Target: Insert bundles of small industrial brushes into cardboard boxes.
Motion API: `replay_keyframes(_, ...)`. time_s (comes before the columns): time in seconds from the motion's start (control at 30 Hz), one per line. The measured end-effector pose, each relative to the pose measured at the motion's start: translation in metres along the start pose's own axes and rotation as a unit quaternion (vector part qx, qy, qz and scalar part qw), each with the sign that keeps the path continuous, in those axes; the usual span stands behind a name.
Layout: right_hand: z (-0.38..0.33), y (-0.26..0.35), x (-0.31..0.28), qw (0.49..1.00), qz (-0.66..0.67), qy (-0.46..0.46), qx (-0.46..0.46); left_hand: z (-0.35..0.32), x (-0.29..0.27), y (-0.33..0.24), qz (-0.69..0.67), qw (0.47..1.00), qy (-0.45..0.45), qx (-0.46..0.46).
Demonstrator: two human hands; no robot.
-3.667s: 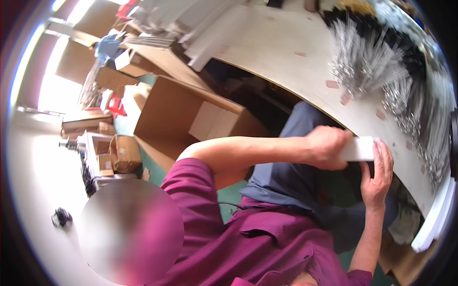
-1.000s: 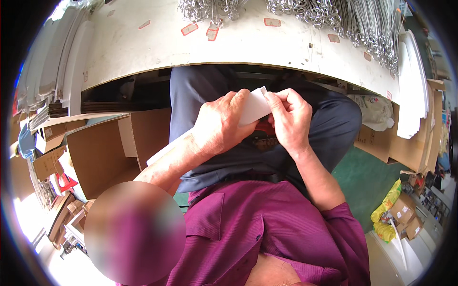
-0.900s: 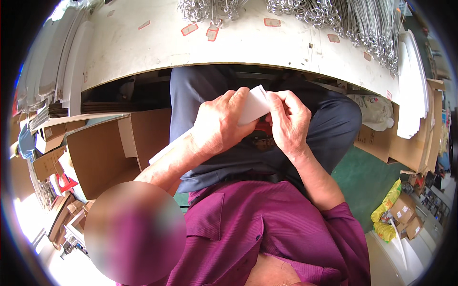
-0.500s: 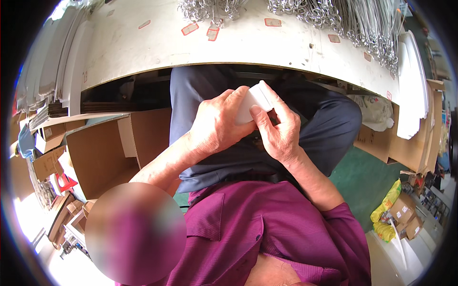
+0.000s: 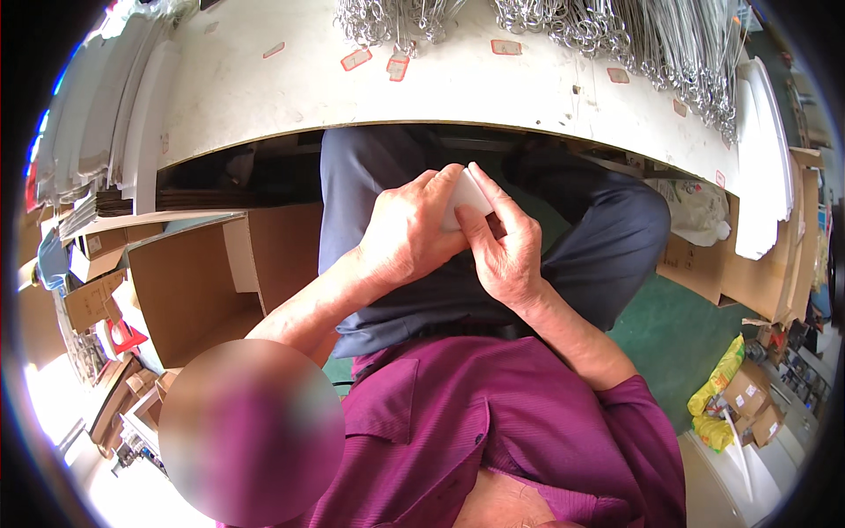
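Above my lap, just short of the table's front edge, I hold a small white box-like piece [image 5: 469, 195] between both hands. My left hand [image 5: 407, 231] wraps its left side, covering much of it. On the other side, my right hand [image 5: 505, 245] grips it, with the thumb on the near face and the fingers along the right edge. Its top end shows between my fingertips. Whether it is a folded carton or a solid block, I cannot tell.
Bundles of looped metal wires [image 5: 563, 35] lie on the far part of the white table [image 5: 352, 97]. Stacks of white sheets [image 5: 106, 106] stand at the left. An open cardboard box [image 5: 198, 290] sits by my left side, and a white plastic bag [image 5: 691, 211] by my right knee.
My right hand has shifted a little left, closer to my left hand. Less of the white piece shows between them now.
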State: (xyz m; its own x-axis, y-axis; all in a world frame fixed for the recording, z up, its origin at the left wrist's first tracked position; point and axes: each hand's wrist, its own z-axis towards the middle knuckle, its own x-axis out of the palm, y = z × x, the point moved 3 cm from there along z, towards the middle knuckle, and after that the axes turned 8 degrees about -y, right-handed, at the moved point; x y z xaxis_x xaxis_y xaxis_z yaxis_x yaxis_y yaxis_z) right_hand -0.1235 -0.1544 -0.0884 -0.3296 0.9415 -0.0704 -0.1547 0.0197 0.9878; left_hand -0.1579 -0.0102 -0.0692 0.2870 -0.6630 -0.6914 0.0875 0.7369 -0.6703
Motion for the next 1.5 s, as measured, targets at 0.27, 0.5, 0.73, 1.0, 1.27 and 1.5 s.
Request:
replay_keyframes(0.27, 0.026, 0.009, -0.011, 0.987, 0.079, -0.018, 0.137, 0.016, -0.024, -0.003, 0.031, 0.998, 0.057, -0.014)
replay_keyframes(0.5, 0.063, 0.005, -0.039, 0.998, -0.001, -0.041, 0.049, 0.010, -0.077, 0.026, 0.128, 0.985, 0.039, -0.113)
replay_keyframes(0.73, 0.121, 0.003, -0.073, 0.928, -0.256, -0.116, -0.243, 0.058, -0.159, 0.115, 0.340, 0.906, -0.094, -0.233)
replay_keyframes(1.0, 0.136, -0.009, -0.070, 0.915, -0.301, -0.124, -0.239, 0.143, -0.174, 0.114, 0.425, 0.873, -0.170, -0.169)
replay_keyframes(1.27, 0.134, -0.016, -0.069, 0.905, -0.325, -0.153, -0.228, 0.159, -0.046, 0.065, 0.124, 0.988, -0.086, -0.041)
replay_keyframes(1.5, 0.132, -0.011, -0.064, 0.875, -0.354, -0.154, -0.291, 0.163, -0.006, 0.109, 0.032, 0.977, -0.203, -0.059)
